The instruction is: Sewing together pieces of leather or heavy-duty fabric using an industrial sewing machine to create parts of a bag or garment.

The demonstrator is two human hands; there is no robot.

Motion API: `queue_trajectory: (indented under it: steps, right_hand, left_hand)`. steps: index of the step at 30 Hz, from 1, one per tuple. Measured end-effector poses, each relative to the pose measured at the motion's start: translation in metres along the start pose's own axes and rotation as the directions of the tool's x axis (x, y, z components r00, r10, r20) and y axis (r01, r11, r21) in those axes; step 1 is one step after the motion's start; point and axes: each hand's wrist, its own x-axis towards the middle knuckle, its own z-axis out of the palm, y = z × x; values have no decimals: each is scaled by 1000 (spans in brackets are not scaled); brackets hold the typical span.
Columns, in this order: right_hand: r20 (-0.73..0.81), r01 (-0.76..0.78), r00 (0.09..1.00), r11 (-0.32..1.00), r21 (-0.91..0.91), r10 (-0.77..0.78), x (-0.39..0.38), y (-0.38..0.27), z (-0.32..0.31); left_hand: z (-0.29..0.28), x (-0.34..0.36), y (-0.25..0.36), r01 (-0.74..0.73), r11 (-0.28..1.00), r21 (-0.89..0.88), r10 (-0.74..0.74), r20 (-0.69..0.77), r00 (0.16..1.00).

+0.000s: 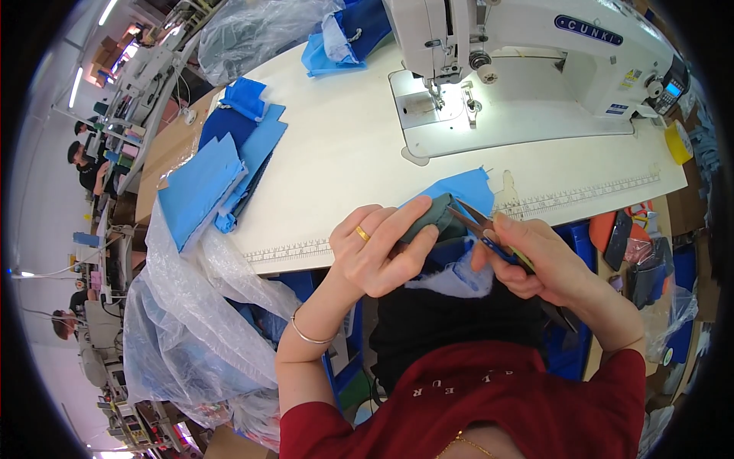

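My left hand (382, 249), with a gold ring on one finger, pinches a folded dark green fabric piece (432, 217) above the table's front edge. Gripped in my right hand (539, 256) is a small pair of scissors (472, 219); its narrow blades meet the edge of the green fabric. Bright blue cloth (464, 188) lies just behind, on the tabletop. Below my hands hangs light-coloured, fuzzy-edged cloth (466, 280), partly covered by my fingers. Whether the blades are cutting a thread or the cloth itself is too small to tell.
A white sewing machine (527, 103) with a lit needle area stands behind my hands. Blue fabric stacks (202, 180) lie on the white table (329, 145) at left; more blue pieces (344, 38) lie farther back. Clear plastic bags (199, 321) hang left. Yellow tape (677, 142) sits right.
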Motion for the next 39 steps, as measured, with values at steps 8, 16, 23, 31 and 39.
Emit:
queue_trajectory:
  steps: [8, 16, 23, 31, 39]
  right_hand:
    - [-17, 210, 977, 972, -102, -213, 5, 8, 5]
    - [50, 465, 884, 863, -197, -465, 6, 21, -1]
    - [-170, 823, 520, 437, 364, -837, -22, -22, -43]
    - [-160, 516, 737, 699, -495, -657, 24, 3, -20]
    - [-53, 492, 642, 464, -737, -765, 33, 2, -12]
  left_hand:
    - [7, 0, -5, -32, 999, -27, 29, -89, 996]
    - [10, 13, -6, -30, 991, -129, 11, -145, 989]
    - [22, -4, -11, 20, 994, -105, -22, -18, 1000]
    - [25, 0, -4, -40, 996, -76, 33, -90, 995]
    - [28, -1, -6, -31, 996, -87, 24, -83, 996]
